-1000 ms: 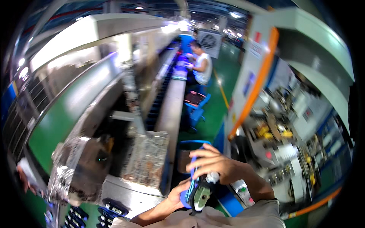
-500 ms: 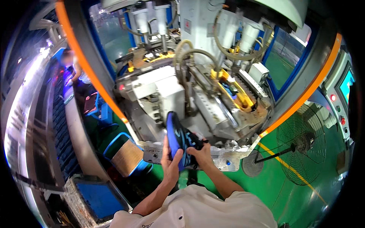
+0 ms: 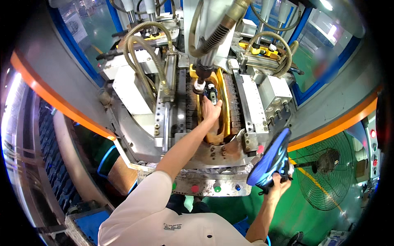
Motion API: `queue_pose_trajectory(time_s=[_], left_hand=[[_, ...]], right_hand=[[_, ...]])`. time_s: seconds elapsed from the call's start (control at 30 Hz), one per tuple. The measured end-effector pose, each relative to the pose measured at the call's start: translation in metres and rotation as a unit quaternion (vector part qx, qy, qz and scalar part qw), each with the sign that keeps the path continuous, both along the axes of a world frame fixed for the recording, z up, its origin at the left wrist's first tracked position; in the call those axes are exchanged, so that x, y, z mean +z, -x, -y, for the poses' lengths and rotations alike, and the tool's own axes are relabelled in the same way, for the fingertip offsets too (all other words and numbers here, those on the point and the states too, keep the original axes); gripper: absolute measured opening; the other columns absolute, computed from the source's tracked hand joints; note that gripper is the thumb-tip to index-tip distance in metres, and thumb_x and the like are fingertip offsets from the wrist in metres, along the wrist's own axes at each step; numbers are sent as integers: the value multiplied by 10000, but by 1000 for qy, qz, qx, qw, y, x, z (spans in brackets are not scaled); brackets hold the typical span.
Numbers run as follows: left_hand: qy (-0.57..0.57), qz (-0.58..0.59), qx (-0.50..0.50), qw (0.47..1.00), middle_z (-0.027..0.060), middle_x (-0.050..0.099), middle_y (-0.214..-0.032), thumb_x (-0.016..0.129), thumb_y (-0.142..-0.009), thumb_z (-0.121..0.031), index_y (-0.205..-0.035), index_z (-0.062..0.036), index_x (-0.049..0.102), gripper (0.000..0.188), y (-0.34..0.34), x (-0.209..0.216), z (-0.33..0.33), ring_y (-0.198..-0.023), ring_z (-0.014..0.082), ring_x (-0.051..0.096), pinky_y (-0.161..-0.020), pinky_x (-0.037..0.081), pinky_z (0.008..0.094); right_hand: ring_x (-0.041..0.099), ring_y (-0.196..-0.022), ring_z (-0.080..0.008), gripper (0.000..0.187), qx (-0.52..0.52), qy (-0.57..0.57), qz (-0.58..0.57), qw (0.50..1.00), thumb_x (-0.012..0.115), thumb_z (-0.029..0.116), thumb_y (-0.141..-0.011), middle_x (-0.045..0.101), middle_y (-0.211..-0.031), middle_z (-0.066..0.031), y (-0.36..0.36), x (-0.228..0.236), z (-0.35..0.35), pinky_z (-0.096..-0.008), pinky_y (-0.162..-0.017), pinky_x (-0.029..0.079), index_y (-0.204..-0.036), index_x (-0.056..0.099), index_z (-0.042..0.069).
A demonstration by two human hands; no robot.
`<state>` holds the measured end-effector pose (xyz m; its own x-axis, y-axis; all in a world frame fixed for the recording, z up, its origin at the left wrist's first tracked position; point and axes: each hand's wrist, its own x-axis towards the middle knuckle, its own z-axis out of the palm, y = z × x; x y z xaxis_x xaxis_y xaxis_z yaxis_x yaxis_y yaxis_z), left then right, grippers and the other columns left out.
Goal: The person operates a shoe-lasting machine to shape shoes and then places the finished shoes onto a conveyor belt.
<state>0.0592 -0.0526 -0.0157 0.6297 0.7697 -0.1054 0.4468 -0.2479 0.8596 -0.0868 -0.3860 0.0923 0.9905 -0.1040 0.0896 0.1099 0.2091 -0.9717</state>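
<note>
My right hand (image 3: 279,187) grips a blue and black sneaker (image 3: 269,162) by its dark upper, holding it in the air right of the machine's front edge. The blue sole side faces left and the toe points up. My left hand (image 3: 212,110) reaches into a yellow cradle (image 3: 223,119) in the middle of the machine. Its fingers close on a dark shoe (image 3: 211,92) with a light fitting on top, partly hidden by the hand. Close above hangs a dark press cylinder (image 3: 204,67) with a hose.
Ribbed black pads and metal blocks (image 3: 254,108) flank the cradle. A front panel (image 3: 195,183) carries several coloured buttons. At the right stands a round wire-cage fan (image 3: 324,170); a control box (image 3: 372,151) is beyond it. An orange-edged guard (image 3: 61,104) curves along the left.
Both hands held the sneaker before. Now my left hand has let go and reached into the yellow cradle, while my right hand has carried the sneaker to the right. The view has shifted over the machine.
</note>
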Motion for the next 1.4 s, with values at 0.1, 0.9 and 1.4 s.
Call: queue_pose_trajectory(time_s=[0.1,0.9,1.4], left_hand=[[-21,-129,-6,991,228,429,-1352,707,-780,-255,-1400,46,238,834,-28,-5,-17,-1199,379,491,-970,456,442],[243,270,426,829,90,621,-1018,745,-724,-155,-1161,58,529,532,541,194,34,-909,191,621,-851,497,306],[325,416,642,556,93,635,-1044,665,-853,-104,-1147,38,565,342,638,99,201,-946,200,616,-844,502,400]], right_hand=[[569,-1017,-215,730,-61,62,22,996,798,188,-683,577,-1146,-128,-6,25,-3,-346,-922,451,-1283,464,-60],[606,-814,-260,387,177,454,63,871,529,339,-910,614,-936,-138,-264,-164,-397,-409,-671,520,-1107,506,7],[561,-965,-363,240,501,346,464,644,484,133,-916,575,-1024,-169,162,-261,-296,-416,-812,470,-1099,599,28]])
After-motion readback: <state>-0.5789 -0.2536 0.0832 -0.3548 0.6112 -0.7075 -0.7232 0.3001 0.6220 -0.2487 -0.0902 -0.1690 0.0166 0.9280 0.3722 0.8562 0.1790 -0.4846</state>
